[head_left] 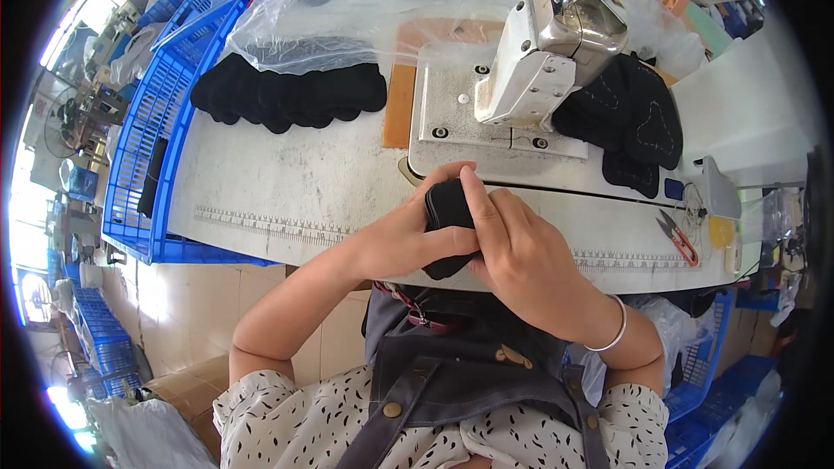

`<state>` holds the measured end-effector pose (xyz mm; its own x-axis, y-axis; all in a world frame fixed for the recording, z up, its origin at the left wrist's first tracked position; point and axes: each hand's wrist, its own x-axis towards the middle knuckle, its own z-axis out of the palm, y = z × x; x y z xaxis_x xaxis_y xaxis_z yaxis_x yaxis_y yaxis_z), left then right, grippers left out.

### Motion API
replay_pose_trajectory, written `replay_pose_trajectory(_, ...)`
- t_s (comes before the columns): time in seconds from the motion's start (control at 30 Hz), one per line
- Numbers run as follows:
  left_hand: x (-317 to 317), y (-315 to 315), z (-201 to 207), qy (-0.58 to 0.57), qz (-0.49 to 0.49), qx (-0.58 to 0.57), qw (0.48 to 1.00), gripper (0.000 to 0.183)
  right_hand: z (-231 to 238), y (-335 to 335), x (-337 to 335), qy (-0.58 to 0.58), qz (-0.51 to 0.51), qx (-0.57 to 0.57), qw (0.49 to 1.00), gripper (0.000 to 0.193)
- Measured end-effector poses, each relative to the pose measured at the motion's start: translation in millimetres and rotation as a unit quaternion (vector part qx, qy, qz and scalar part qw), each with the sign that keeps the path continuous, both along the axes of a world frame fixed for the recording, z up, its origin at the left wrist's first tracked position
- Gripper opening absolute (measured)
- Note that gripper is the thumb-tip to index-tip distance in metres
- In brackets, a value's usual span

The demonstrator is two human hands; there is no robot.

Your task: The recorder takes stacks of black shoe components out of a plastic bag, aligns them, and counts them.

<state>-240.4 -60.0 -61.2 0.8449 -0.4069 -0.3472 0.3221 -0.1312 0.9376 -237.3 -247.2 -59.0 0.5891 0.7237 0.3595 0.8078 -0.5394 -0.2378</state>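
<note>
Nearest to the camera is my dark apron [469, 391], worn over a white shirt [295, 426] with small black marks. Beyond it, I have a black fabric stack [447, 208] between my two hands, above the front part of the white desk [234, 165]. My left hand [404, 239] grasps it, with the thumb laid across the upper face and the fingers bent around the far end. My right hand [526, 252] holds its right side, and the index finger reaches forward to meet the left fingers. I judge this stack to be light and soft, not fragile; but its layers could slide over one another, so it is better gripped by both long sides. Its long axis runs away from my body, one short end toward my apron and the other toward the desk's far side. My fingers cover much of it, so I cannot tell surely which end is the front. Farther left lies a row of black pieces [287, 95], overlapping; on the right, stitched black pieces [656, 126] lie beside the sewing machine [543, 61], and red-handled snips [682, 239] rest near the front edge.
</note>
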Motion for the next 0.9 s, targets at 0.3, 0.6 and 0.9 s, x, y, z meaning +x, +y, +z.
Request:
replay_pose_trajectory(0.3, -6.9, 17.9, -1.6, -0.070, -0.100, -0.035, 0.992, 0.115, -5.1, -8.9, 11.4, 0.036, 0.060, 0.071, 0.995, 0.085)
replay_pose_trajectory(0.6, -8.7, 12.6, -10.1, -0.056, -0.043, -0.018, 0.997, 0.101, -3.9, -20.9, 23.6, 0.245, 0.069, 0.155, 0.955, 0.082)
replay_pose_trajectory(0.9, -10.8, 9.6, -16.5, -0.118, -0.026, -0.028, 0.992, 0.091, -12.9, -20.3, 23.3, 0.216, 0.056, 0.200, 0.954, 0.073)
